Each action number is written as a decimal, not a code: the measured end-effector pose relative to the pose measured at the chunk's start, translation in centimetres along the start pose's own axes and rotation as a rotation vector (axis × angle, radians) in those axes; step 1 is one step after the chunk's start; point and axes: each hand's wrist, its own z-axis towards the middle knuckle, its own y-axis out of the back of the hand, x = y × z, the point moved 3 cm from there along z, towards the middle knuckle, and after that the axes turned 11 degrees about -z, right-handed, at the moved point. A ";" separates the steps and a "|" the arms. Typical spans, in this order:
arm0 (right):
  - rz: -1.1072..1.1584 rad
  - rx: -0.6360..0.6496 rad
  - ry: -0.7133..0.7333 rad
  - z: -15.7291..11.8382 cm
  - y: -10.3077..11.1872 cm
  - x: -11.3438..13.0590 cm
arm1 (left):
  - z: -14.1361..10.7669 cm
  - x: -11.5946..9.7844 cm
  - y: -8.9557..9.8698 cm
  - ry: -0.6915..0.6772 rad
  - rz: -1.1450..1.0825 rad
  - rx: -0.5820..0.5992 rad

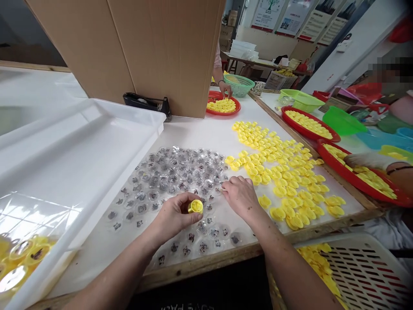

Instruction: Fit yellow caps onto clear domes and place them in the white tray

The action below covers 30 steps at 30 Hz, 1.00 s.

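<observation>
My left hand [176, 215] is closed round a small yellow plastic cup-like piece [195, 206], its round face turned up toward me. Over the clear round plastic discs with small dark printed figures [172, 178] my right hand [240, 193] reaches down, fingers bent together at the right edge of the spread. Whether a disc is between those fingertips I cannot make out. Just beyond and to the right of this hand lie many loose yellow plastic pieces [287, 172], spread across the white tabletop [183, 129].
A large white tray [129, 112] stands at left, with yellow pieces [29, 254] in its near end. Behind are a cardboard sheet [161, 56] and a black tape dispenser [146, 103]. Co-workers' hands [225, 88] reach into red trays [355, 172]. A white basket [364, 262] sits low at right.
</observation>
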 end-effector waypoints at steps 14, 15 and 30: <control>0.623 -0.230 0.164 -1.2 5.9 3.4 | 0.0 -0.2 0.5 0.048 -0.055 -0.017; 0.661 -0.243 0.183 -1.2 6.1 3.7 | -0.1 -0.1 0.4 0.057 -0.066 -0.008; -0.075 0.059 0.037 1.4 1.4 -1.7 | -0.1 0.0 0.6 0.084 -0.276 0.008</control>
